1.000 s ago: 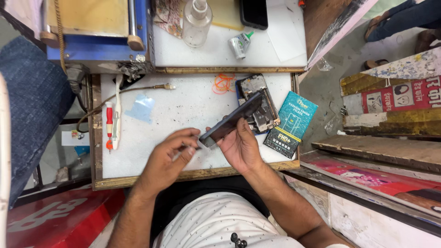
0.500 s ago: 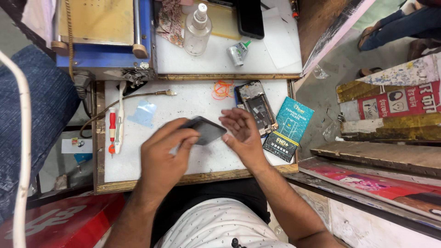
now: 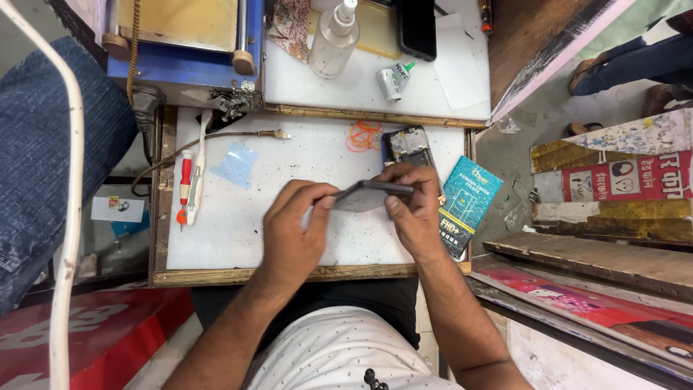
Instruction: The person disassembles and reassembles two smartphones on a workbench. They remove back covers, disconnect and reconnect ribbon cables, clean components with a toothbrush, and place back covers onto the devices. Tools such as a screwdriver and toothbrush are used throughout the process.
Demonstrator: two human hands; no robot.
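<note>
Both hands hold a flat dark grey phone part (image 3: 367, 195) edge-on above the white work mat (image 3: 253, 224). My left hand (image 3: 292, 231) pinches its left end with thumb and fingertips. My right hand (image 3: 415, 209) grips its right end, fingers curled over the top edge. Just behind my right hand lies an opened phone body (image 3: 408, 146) with its insides showing.
A teal screen-protector packet (image 3: 468, 202) lies at the mat's right edge. A red-handled screwdriver (image 3: 185, 180), a clear blue film (image 3: 235, 165), an orange rubber band (image 3: 363, 135) and a cable (image 3: 238, 135) rest on the mat. Behind stand a spray bottle (image 3: 334, 42), a small glue tube (image 3: 395, 79) and a blue machine (image 3: 184, 43).
The phone part has turned from a flat tilt to nearly edge-on and moved slightly right. My hands shifted with it, closer to the opened phone body.
</note>
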